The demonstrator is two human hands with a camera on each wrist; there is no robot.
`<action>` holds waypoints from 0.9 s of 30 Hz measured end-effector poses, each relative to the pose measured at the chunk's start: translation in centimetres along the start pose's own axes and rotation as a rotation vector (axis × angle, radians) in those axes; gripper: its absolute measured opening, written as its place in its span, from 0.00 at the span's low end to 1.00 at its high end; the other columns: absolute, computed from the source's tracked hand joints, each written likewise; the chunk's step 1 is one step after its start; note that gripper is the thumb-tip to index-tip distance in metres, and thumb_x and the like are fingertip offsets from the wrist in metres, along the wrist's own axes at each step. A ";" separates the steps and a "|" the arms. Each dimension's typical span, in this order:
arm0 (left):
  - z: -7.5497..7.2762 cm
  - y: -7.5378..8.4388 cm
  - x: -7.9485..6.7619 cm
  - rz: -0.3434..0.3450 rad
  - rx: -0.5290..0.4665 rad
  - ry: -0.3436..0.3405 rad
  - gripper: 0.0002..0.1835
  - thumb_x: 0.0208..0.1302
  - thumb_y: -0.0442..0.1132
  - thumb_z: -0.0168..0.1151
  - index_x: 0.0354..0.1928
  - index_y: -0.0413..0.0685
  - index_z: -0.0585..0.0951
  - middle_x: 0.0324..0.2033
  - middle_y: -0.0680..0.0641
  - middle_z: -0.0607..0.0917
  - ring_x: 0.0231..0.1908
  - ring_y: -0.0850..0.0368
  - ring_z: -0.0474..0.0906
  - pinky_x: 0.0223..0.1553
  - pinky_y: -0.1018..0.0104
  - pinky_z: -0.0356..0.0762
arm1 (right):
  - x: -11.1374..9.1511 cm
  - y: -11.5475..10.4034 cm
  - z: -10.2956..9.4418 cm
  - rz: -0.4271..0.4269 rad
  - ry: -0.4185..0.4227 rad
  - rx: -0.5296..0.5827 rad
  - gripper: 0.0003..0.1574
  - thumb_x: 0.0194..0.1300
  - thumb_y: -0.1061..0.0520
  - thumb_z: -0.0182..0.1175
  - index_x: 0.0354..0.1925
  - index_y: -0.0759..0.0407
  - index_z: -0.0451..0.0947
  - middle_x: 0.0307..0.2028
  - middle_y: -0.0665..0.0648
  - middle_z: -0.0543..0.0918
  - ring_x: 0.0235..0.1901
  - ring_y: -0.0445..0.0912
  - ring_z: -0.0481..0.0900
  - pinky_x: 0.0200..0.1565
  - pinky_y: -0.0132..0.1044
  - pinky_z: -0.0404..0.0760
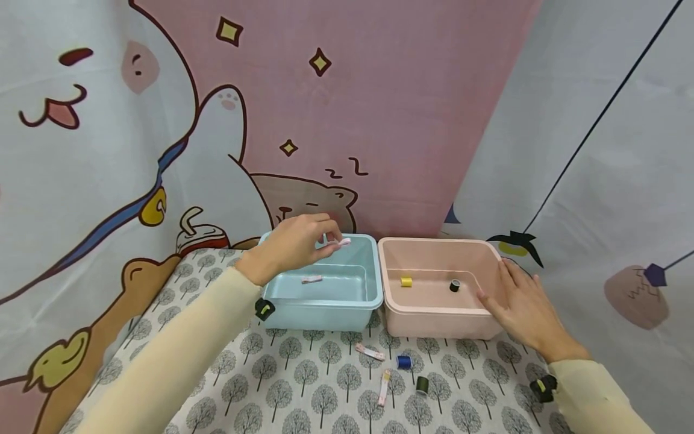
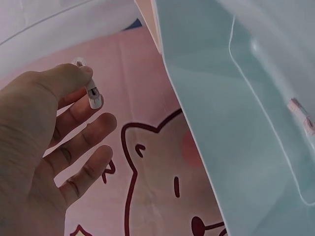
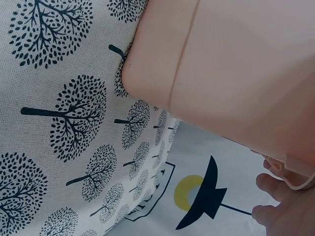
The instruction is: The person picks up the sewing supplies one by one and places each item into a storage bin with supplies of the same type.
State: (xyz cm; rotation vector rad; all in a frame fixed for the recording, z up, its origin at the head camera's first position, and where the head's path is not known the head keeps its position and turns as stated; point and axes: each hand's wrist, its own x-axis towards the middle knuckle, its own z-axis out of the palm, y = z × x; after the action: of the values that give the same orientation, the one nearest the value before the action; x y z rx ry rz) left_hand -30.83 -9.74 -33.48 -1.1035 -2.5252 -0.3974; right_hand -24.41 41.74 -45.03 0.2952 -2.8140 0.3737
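My left hand (image 1: 295,244) is raised over the light blue bin (image 1: 320,319), pinching a small pink-and-white strip (image 2: 91,88) between thumb and index finger. The other fingers are spread apart and loosely bent. A similar strip (image 1: 311,279) lies on the blue bin's floor. At the right end of the pink bin (image 1: 434,325), my right hand (image 1: 523,307) holds the rim, thumb over the inner side and fingers along the outside. The right wrist view shows some fingers (image 3: 275,189) by the rim; the thumb is hidden there. Inside the pink bin are a yellow thread spool (image 1: 406,282) and a black spool (image 1: 454,286).
On the tree-print cloth (image 1: 282,395) before the bins lie two more pink strips, one slanted (image 1: 370,352) and one nearly upright in view (image 1: 384,388). Beside them are a blue spool (image 1: 403,361) and a dark green spool (image 1: 422,386). A cartoon-print curtain (image 1: 401,120) hangs behind.
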 end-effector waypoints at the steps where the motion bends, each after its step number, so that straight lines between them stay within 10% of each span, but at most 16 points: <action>1: -0.1 -0.2 0.2 -0.005 -0.004 -0.008 0.04 0.81 0.45 0.77 0.51 0.56 0.94 0.45 0.55 0.94 0.40 0.58 0.92 0.41 0.59 0.94 | 0.0 0.0 0.0 0.000 0.001 0.000 0.64 0.87 0.30 0.57 0.92 0.75 0.50 0.89 0.81 0.58 0.86 0.82 0.59 0.84 0.90 0.49; 27: 0.8 -2.7 5.4 -0.134 -0.126 -0.201 0.06 0.84 0.44 0.74 0.53 0.53 0.93 0.49 0.51 0.94 0.49 0.55 0.91 0.58 0.57 0.93 | 0.0 0.3 0.3 0.027 -0.010 0.004 0.65 0.87 0.28 0.57 0.93 0.73 0.48 0.90 0.80 0.57 0.87 0.82 0.57 0.87 0.87 0.47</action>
State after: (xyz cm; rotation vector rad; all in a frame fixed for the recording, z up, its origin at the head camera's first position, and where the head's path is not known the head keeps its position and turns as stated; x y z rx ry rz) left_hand -36.45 -7.70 -32.16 -1.0707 -2.7942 -0.5111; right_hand -24.58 41.91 -45.31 0.2602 -2.8297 0.3853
